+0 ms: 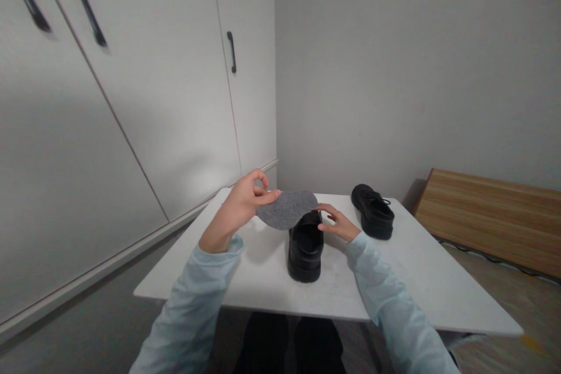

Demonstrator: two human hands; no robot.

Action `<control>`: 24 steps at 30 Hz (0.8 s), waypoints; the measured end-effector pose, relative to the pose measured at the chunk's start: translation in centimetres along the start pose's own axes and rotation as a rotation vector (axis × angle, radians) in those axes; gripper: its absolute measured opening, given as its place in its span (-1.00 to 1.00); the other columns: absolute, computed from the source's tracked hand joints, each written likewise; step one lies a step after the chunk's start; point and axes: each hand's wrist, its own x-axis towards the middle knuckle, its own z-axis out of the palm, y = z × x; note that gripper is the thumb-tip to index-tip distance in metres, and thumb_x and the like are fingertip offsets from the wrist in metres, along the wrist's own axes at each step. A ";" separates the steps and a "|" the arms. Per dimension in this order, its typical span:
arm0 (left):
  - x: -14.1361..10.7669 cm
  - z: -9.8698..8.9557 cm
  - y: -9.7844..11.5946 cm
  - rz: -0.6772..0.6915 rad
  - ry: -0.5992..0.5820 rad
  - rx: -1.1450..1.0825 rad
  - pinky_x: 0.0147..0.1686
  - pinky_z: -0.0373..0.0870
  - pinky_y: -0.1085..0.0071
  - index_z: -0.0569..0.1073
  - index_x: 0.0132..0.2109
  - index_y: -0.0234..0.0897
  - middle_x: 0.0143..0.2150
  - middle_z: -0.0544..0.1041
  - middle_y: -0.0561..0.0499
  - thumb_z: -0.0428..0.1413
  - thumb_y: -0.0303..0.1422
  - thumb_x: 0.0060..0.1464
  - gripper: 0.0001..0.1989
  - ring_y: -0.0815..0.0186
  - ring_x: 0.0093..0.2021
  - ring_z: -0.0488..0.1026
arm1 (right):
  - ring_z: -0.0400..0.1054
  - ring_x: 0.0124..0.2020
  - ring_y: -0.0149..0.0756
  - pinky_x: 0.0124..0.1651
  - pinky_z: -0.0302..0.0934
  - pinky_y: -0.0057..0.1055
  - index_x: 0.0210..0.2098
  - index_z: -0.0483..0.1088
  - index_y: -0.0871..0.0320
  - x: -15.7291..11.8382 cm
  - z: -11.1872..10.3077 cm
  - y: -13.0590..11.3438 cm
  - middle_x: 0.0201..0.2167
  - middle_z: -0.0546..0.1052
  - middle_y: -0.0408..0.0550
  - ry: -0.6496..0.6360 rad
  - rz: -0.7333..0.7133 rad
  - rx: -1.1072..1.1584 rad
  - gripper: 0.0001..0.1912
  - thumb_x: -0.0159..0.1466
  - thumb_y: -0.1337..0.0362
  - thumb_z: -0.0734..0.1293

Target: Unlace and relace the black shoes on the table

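A grey insole (287, 209) is held level above a black shoe (305, 251), covering the shoe's front part. My left hand (245, 201) pinches the insole's left end between thumb and fingers. My right hand (336, 223) is at the right side of the shoe's opening, its fingertips by the insole's right end and the shoe's edge; its thumb and fingers are apart. The shoe stands upright with its heel toward me. Another black shoe (372, 210), with laces, rests farther back on the right.
Both shoes stand on a white table (421, 280). White cabinet doors (175, 82) with dark handles rise on the left, and a grey wall (394, 70) is behind. A wood-grain board (491, 219) leans at the right, beyond the table.
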 end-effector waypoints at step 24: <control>0.6 7.1 -10.9 -0.054 -0.004 0.170 -0.47 0.22 0.49 0.43 -0.18 -0.37 -0.57 0.42 0.09 0.15 -0.15 -0.08 -0.62 0.35 -0.49 0.39 | 0.35 -0.04 -0.12 0.06 0.18 -0.17 -0.29 0.50 0.12 0.5 0.5 0.0 -0.16 0.53 -0.02 0.212 -0.055 0.322 -0.70 0.07 0.06 0.41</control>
